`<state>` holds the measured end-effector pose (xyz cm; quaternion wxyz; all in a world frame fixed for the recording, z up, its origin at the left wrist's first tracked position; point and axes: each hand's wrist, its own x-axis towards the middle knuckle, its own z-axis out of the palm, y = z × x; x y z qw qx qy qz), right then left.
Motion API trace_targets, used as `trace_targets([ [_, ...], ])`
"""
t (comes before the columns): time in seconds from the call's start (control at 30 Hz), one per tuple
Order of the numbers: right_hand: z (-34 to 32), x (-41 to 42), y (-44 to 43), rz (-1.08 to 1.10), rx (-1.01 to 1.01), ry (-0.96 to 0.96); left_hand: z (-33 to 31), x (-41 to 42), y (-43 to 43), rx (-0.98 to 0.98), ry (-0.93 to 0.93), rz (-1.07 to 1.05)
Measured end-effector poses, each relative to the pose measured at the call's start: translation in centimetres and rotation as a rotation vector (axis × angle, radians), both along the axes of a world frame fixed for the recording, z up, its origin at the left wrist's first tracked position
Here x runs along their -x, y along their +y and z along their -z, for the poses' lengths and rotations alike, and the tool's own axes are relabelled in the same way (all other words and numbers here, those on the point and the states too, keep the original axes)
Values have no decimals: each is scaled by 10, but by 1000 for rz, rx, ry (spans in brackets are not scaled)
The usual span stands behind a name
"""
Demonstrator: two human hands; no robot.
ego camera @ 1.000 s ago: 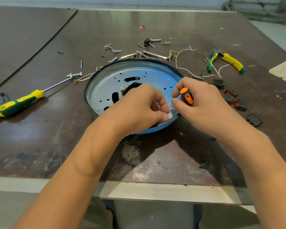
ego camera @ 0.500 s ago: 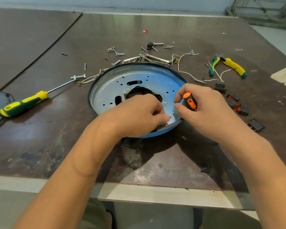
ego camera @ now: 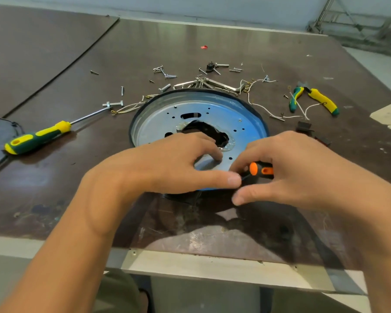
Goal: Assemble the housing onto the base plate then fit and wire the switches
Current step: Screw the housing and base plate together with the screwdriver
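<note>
Now right hand [ego camera: 303, 168] grasps orange screwdriver [ego camera: 261, 170]; left hand [ego camera: 167, 163] fingers press, unclenched, on base plate [ego camera: 246, 114].

Tip of the orange screwdriver [ego camera: 261, 170] is hidden behind the left hand [ego camera: 167, 168].

On the table [ego camera: 54, 199]: base plate [ego camera: 199, 111] in the middle, long screwdriver [ego camera: 38, 137] left, pliers [ego camera: 314, 99] right, screws [ego camera: 167, 75] behind
</note>
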<state>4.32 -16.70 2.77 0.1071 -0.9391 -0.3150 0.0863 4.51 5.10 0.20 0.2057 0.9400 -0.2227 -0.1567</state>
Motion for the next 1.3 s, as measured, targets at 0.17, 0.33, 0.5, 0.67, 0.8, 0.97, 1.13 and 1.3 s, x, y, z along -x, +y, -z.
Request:
trace_targets([
  [0.17, 8, -1, 1, 9, 34, -107, 5, 6, 2, -27, -33, 74],
  [0.33, 20, 0, -9, -43, -122, -150, 7, 7, 3, 38, -135, 79],
  [0.5, 33, 3, -14, -74, -237, -161, 6, 12, 1, 15, -189, 81],
  [0.67, 39, 6, -19, -58, -273, -185, 6, 18, -11, -86, -293, 94],
  [0.8, 42, 5, -20, -48, -298, -184, 7, 15, -12, -44, -310, 125],
  [0.97, 44, 2, -23, 7, -427, -234, 2, 12, -11, 106, -296, 108],
  [1.13, 40, 1, -27, 225, -671, -359, -5, 12, -5, 219, -339, 80],
  [1.3, 39, -3, -28, 603, -1009, 22, -6, 14, -3, 256, -384, 44],
])
